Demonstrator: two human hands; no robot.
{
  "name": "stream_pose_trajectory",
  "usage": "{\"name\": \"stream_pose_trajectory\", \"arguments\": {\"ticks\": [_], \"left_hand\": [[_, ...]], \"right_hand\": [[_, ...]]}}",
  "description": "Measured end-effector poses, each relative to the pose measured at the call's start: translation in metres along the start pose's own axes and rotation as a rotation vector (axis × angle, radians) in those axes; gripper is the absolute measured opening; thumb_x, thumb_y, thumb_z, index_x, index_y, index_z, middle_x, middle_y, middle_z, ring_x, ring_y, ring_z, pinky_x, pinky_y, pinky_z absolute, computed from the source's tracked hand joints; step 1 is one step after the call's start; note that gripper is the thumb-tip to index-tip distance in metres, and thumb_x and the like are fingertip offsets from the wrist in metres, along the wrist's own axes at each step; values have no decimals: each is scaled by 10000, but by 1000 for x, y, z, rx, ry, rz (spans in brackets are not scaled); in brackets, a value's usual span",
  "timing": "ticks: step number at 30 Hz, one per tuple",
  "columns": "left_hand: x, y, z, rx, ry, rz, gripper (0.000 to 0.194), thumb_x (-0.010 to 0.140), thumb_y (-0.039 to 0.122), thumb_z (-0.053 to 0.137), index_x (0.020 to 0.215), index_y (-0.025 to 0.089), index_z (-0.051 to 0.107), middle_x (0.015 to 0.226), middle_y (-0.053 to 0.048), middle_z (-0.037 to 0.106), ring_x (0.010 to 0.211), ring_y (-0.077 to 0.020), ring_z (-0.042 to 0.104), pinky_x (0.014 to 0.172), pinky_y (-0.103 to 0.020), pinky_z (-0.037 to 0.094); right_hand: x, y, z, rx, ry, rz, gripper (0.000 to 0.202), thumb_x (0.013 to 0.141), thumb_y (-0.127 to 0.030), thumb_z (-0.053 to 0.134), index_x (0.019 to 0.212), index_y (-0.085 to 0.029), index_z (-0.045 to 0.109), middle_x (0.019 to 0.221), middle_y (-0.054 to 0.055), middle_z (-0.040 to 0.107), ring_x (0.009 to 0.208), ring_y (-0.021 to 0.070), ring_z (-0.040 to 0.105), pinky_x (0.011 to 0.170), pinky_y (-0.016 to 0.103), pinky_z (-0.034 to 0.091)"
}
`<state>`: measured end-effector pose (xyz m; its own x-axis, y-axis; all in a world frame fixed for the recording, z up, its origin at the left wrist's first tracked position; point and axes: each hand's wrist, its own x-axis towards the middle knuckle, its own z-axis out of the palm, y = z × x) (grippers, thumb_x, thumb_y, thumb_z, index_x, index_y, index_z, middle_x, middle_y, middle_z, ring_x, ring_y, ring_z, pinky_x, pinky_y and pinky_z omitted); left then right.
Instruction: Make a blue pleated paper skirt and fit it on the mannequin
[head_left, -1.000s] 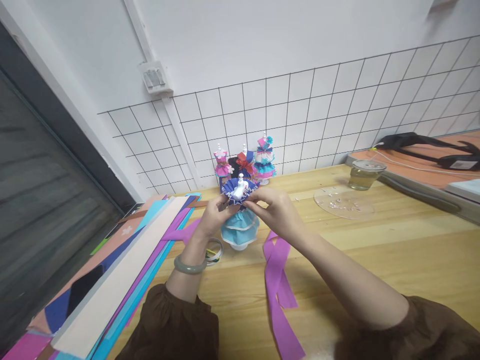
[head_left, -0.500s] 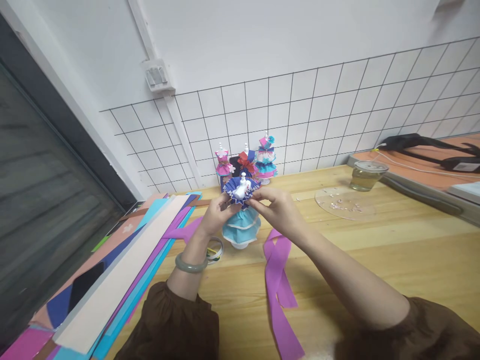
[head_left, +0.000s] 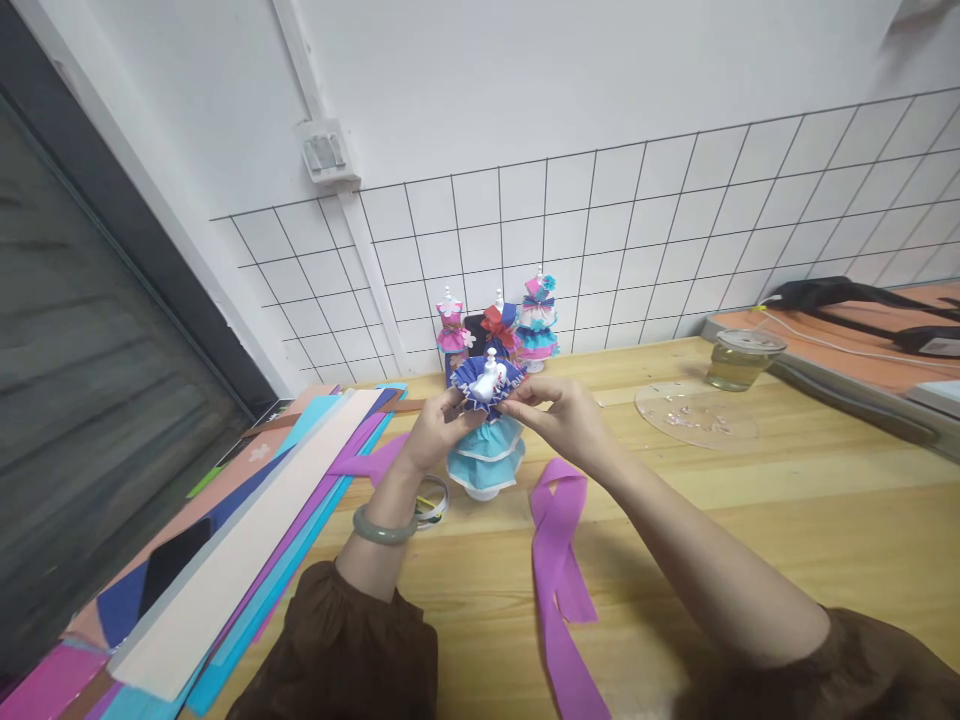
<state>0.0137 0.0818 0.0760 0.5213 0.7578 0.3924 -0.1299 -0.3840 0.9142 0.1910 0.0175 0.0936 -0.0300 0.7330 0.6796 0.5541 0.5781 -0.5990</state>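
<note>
A small white dress form (head_left: 489,376) stands upright on the wooden table, wearing a tiered light blue skirt (head_left: 486,460) with white edges. Around its upper part spreads a dark blue pleated ruffle (head_left: 484,405) with a white zigzag edge. My left hand (head_left: 435,432) pinches the ruffle's left side between thumb and fingers. On the right side, my right hand (head_left: 556,415) has its thumb and fingers closed on the ruffle's edge. A purple strip (head_left: 559,560) lies looped on the table below my right hand.
Three dressed forms (head_left: 537,320) stand behind near the wall grid. Coloured sheets (head_left: 247,540) and a dark phone (head_left: 176,563) lie at left. Rolls of tape (head_left: 433,503) sit by my left wrist. At right are a clear plate (head_left: 694,415) and a lidded cup (head_left: 742,358).
The whole view has shifted slightly, so things appear a little farther right. Both hands keep hold of the ruffle in nearly the same pose.
</note>
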Motion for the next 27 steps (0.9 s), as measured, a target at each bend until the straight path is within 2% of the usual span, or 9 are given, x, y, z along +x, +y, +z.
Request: {"name": "stream_pose_trajectory", "arguments": {"ticks": [6, 13, 17, 20, 23, 27], "left_hand": [[0, -2, -1, 26, -8, 4, 446, 683, 364, 689, 1052, 119, 634, 1017, -87, 672, 981, -253, 588, 847, -328, 448], [1, -8, 2, -203, 10, -83, 370, 738, 359, 650, 1035, 137, 636, 991, -69, 684, 922, -223, 615, 808, -314, 461], [2, -8, 4, -328, 74, -151, 341, 759, 383, 618, 1001, 145, 654, 940, -63, 699, 884, -219, 633, 784, -325, 478], [4, -7, 6, -387, 128, -176, 328, 764, 393, 603, 978, 154, 667, 910, -55, 707, 891, -222, 638, 798, -340, 486], [5, -5, 10, -441, 129, -194, 308, 754, 378, 619, 969, 164, 671, 874, -46, 711, 905, -221, 639, 809, -341, 489], [5, -3, 14, -484, 125, -224, 283, 738, 367, 640, 921, 154, 680, 819, -42, 715, 892, -224, 642, 804, -341, 493]], "right_hand": [[-1, -2, 3, 21, 19, 11, 161, 780, -267, 626, 656, -164, 645, 648, 17, 658, 608, 129, 586, 548, 240, 444], [2, -7, -1, 80, -2, 81, 176, 771, -322, 640, 712, -159, 670, 670, 30, 686, 604, 136, 604, 552, 250, 471], [1, -6, 1, 28, 28, -106, 124, 829, -221, 569, 871, -181, 678, 832, 51, 698, 749, 155, 626, 666, 281, 495], [-2, -5, 3, -62, 15, -272, 229, 875, -163, 474, 1027, -199, 642, 931, 72, 670, 851, 168, 613, 756, 315, 492], [-2, -3, 4, -225, -9, -369, 318, 896, -140, 401, 1137, -194, 601, 950, 99, 634, 859, 178, 592, 726, 320, 487], [-1, 1, 5, -440, -12, -446, 351, 900, -144, 376, 1166, -186, 600, 859, 96, 608, 740, 167, 544, 627, 295, 448]]}}
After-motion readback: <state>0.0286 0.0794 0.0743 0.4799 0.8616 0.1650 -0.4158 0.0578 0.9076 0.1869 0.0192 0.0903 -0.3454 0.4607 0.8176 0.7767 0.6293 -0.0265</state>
